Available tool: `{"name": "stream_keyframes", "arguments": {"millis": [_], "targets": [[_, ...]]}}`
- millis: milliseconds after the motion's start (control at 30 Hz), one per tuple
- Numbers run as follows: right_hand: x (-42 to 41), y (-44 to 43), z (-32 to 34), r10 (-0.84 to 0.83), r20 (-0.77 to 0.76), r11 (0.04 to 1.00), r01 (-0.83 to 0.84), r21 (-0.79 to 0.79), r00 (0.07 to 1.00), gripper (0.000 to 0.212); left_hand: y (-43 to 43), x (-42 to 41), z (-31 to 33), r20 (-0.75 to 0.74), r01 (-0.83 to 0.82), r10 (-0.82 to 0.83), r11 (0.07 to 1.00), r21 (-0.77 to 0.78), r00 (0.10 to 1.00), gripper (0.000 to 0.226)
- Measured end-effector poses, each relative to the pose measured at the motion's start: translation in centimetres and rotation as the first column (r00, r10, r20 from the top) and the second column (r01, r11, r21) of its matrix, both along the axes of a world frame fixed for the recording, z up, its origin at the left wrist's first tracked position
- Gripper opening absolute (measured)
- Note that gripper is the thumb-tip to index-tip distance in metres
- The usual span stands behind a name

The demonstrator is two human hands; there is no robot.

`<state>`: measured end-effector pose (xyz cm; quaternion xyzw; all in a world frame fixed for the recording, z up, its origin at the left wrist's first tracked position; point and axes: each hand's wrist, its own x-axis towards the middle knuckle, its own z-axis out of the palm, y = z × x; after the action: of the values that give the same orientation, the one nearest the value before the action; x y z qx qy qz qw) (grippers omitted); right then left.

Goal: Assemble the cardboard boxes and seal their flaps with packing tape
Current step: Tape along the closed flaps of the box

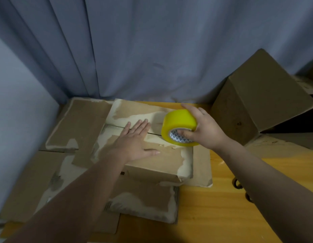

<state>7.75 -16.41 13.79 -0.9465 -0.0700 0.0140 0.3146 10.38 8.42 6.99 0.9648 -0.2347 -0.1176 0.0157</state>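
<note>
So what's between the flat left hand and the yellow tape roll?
Only bare top of the brown cardboard box, crossed by the slit where its flaps meet, lies between the left hand and the yellow roll of tape; head view.

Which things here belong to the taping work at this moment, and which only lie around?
In use: cardboard box under the flat left hand; yellow tape roll gripped by the right hand.
Lying about: flat cardboard pieces, tilted box at right, small dark objects on the table.
</note>
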Motion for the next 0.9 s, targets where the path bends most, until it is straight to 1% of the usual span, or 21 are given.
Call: {"name": "stream_keyframes", "arguments": {"millis": [67,100,133,200,267,333,367,400,433,467,500,567,633,733,800,900], "targets": [[-0.4,-0.3,-0.3,-0.014,0.001,0.998,0.014,0.064,1.0,0.088,-0.3,0.2,-0.3,0.074,-0.026,0.028,0.999,-0.028,0.997,0.114],[-0.5,-0.1,-0.3,-0.01,0.024,0.999,0.009,0.051,1.0,0.091,-0.4,0.2,-0.3,0.107,-0.038,0.042,0.999,-0.039,0.993,0.113],[-0.5,0.1,-0.2,0.0,0.052,1.0,0.0,0.004,0.999,0.096,-0.5,0.2,-0.4,0.135,-0.048,0.054,0.998,-0.046,0.989,0.112],[-0.3,0.6,0.4,0.061,0.102,0.985,-0.043,-0.169,0.993,0.099,-0.6,0.1,-0.5,0.161,-0.064,0.072,0.997,-0.051,0.984,0.107],[0.0,0.6,1.5,0.183,0.096,0.911,-0.132,-0.391,0.978,0.092,-0.6,0.0,-0.6,0.13,-0.063,0.068,0.997,-0.045,0.989,0.105],[0.1,0.1,2.7,0.278,0.124,0.846,-0.182,-0.501,0.953,0.081,-0.5,-0.2,-0.7,0.064,-0.053,0.054,0.999,-0.009,0.997,0.101],[0.1,-0.3,3.2,0.325,0.178,0.815,-0.18,-0.551,0.929,0.076,-0.5,-0.3,-0.6,0.033,-0.052,0.052,0.999,0.007,0.998,0.098],[0.1,-0.9,3.8,0.368,0.229,0.761,-0.15,-0.631,0.901,0.069,-0.4,-0.2,-0.5,0.011,-0.048,0.048,0.999,0.013,0.999,0.095],[0.0,-1.4,4.3,0.401,0.23,0.678,-0.118,-0.725,0.887,0.065,-0.4,-0.2,-0.2,-0.002,-0.037,0.037,0.999,0.018,0.999,0.092],[-0.3,-1.8,4.9,0.405,0.159,0.582,-0.12,-0.804,0.9,0.062,-0.3,-0.3,0.0,-0.012,-0.021,0.022,0.999,0.026,1.0,0.088],[-0.6,-2.2,5.0,0.363,0.054,0.511,-0.151,-0.846,0.93,0.06,-0.2,-0.2,0.1,-0.026,0.0,0.001,0.999,0.037,1.0,0.085],[-1.5,-2.8,4.8,0.254,-0.121,0.426,-0.224,-0.877,0.959,0.057,-0.1,-0.2,0.3,-0.063,0.044,-0.04,0.997,0.061,0.997,0.079],[-2.3,-2.6,3.9,0.204,-0.19,0.409,-0.26,-0.875,0.96,0.058,0.0,-0.2,0.5,-0.091,0.067,-0.059,0.994,0.082,0.994,0.075],[-2.5,-2.6,1.8,0.148,-0.231,0.417,-0.272,-0.867,0.962,0.056,-0.1,-0.2,0.5,-0.098,0.065,-0.056,0.993,0.098,0.994,0.076],[-2.5,-2.5,0.8,0.127,-0.246,0.39,-0.276,-0.878,0.961,0.056,-0.2,-0.2,0.7,-0.106,0.064,-0.052,0.991,0.117,0.993,0.078],[-2.2,-2.5,-0.3,0.11,-0.255,0.376,-0.278,-0.884,0.961,0.067,-0.4,-0.2,0.8,-0.12,0.054,-0.038,0.99,0.132,0.992,0.082]]}}
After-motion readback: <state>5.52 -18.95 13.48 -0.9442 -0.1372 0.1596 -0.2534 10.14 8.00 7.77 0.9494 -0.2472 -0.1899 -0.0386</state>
